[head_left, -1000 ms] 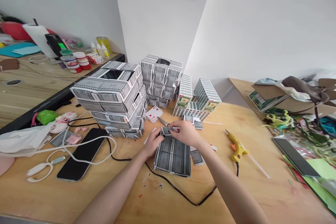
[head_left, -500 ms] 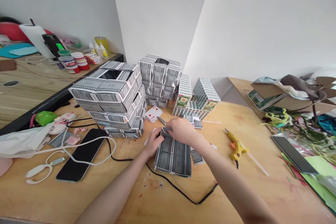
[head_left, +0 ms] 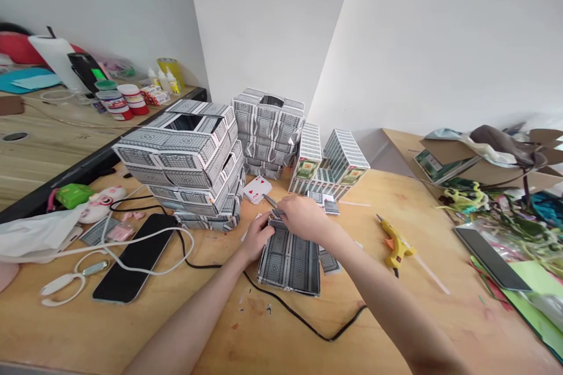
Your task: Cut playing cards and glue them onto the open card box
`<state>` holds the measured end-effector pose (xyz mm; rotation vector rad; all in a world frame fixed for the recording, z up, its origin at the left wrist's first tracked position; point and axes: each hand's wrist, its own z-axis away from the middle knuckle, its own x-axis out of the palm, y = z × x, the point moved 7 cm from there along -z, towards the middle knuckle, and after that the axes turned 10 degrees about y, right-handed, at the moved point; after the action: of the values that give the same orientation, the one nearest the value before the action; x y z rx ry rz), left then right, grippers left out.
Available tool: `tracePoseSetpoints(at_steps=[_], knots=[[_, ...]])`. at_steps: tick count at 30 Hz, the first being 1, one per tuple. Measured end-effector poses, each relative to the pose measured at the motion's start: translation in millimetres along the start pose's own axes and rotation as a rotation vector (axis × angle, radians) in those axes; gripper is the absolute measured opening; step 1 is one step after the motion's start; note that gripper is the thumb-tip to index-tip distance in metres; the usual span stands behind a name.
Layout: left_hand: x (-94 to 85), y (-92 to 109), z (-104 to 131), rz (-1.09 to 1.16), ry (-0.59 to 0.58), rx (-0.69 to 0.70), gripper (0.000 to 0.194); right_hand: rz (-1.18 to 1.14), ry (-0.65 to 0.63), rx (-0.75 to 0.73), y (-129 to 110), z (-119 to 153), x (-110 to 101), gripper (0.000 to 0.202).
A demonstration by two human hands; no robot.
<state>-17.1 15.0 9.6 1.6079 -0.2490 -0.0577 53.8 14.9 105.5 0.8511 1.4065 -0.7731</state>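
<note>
An open box made of patterned playing cards (head_left: pixel 288 261) lies on the wooden table (head_left: pixel 211 328). My left hand (head_left: pixel 256 238) grips its far left corner, thumb and fingers closed on the edge. Bent over the far edge, my right hand (head_left: pixel 303 218) pinches there, its fingertips partly hidden. A grey pointed metal tip (head_left: pixel 269 201) sticks out beyond my right fingers; the rest of that thing is hidden. Just past it is a two of hearts card (head_left: pixel 257 189). More cards (head_left: pixel 329 262) lie to the right of the box.
Stacked card boxes (head_left: pixel 176 158) and a second card structure (head_left: pixel 268 129) stand behind. Card packs (head_left: pixel 343 158) are at the back. A yellow glue gun (head_left: pixel 397 246) lies right, its black cable (head_left: pixel 303 322) crossing in front. A phone (head_left: pixel 134 261) lies left, under a white cable.
My right hand has shifted slightly left at the box's far edge, and more of the metal tip shows. My left hand stays at the corner.
</note>
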Motion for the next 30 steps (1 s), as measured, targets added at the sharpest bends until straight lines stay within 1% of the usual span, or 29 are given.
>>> tracePoseSetpoints(at_steps=[8,16,21,24,26,30], knots=[[0.9,2,1,-0.032,-0.015,0.025,0.023,-0.075,-0.018,0.038,6,3,4,0.02],[1.0,3,0,0.0,-0.019,-0.006,0.026,-0.081,0.005,0.031,6,3,7,0.019],[1.6,2,0,0.009,-0.033,-0.028,0.026,-0.123,0.003,0.036,8,3,12,0.018],[1.1,2,0,-0.019,-0.029,-0.02,0.025,-0.163,0.004,0.033,8,3,15,0.017],[0.4,1,0,-0.036,-0.025,-0.018,0.024,-0.197,0.018,0.018,7,3,16,0.016],[-0.8,-3,2,-0.031,-0.021,-0.041,0.024,-0.247,0.085,0.004,5,1,19,0.015]])
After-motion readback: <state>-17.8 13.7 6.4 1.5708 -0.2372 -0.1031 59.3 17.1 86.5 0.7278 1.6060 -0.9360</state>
